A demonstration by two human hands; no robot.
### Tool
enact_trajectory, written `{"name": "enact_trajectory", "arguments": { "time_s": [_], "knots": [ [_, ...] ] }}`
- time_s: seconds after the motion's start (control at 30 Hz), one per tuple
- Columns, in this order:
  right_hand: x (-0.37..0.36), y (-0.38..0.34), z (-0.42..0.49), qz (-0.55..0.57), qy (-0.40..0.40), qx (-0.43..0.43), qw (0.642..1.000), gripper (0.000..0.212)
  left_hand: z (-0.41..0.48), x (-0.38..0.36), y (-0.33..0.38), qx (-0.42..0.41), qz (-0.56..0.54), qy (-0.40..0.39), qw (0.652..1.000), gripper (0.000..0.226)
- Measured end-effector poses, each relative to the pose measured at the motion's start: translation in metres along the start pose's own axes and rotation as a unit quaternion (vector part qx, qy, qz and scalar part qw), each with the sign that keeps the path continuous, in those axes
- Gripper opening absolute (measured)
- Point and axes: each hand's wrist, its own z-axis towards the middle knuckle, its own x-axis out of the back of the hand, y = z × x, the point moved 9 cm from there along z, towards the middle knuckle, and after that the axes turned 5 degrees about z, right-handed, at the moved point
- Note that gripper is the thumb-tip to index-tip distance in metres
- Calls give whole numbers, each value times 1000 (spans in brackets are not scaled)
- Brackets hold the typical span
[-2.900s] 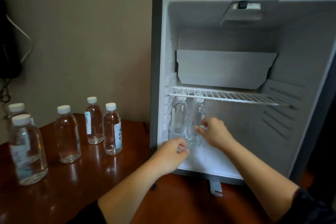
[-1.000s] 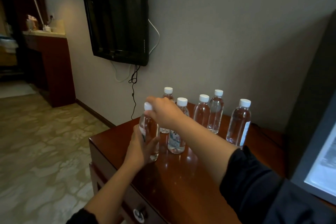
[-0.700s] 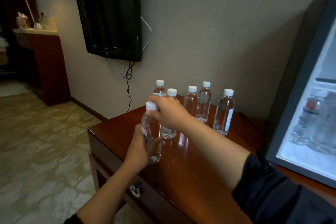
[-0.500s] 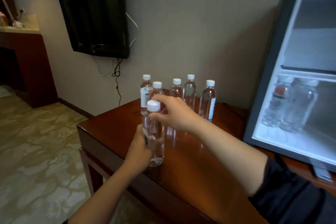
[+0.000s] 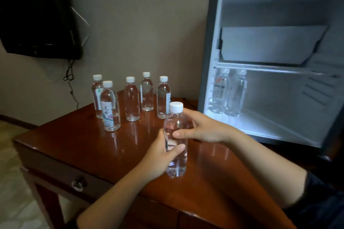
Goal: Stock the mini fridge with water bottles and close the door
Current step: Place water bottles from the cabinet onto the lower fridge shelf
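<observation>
A clear water bottle (image 5: 176, 161) with a white cap is upright above the wooden table (image 5: 89, 145), held in both hands. My left hand (image 5: 160, 158) grips its lower body. My right hand (image 5: 202, 128) grips its upper part just under the cap. Several more water bottles (image 5: 132, 98) stand in a group at the back of the table. The mini fridge (image 5: 206, 61) stands open at the right, lit inside. Two bottles (image 5: 228, 93) stand on its floor at the left, under a wire shelf (image 5: 270, 68).
A black TV (image 5: 37, 15) hangs on the wall at the left with cables dangling below it. The table has a drawer with a ring pull (image 5: 78, 185) at its front. Patterned floor lies to the left of the table.
Both hands left the fridge, took a bottle from the left end of the table and carried it right, toward the fridge. My right hand slid from the cap to the upper body.
</observation>
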Motion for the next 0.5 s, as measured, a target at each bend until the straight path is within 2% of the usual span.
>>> {"name": "enact_trajectory", "arguments": {
  "time_s": [0.1,0.33,0.5],
  "knots": [
    [30,9,-19,-12,37,-7,999,36,16,-27,14,-18,-14,-22,1000,44],
    [102,32,-52,-42,139,-30,989,33,57,-73,44,-48,2,13,999,44],
    [151,47,-76,-107,222,-76,966,45,82,-102,63,-67,-12,60,996,43]
  ]
}}
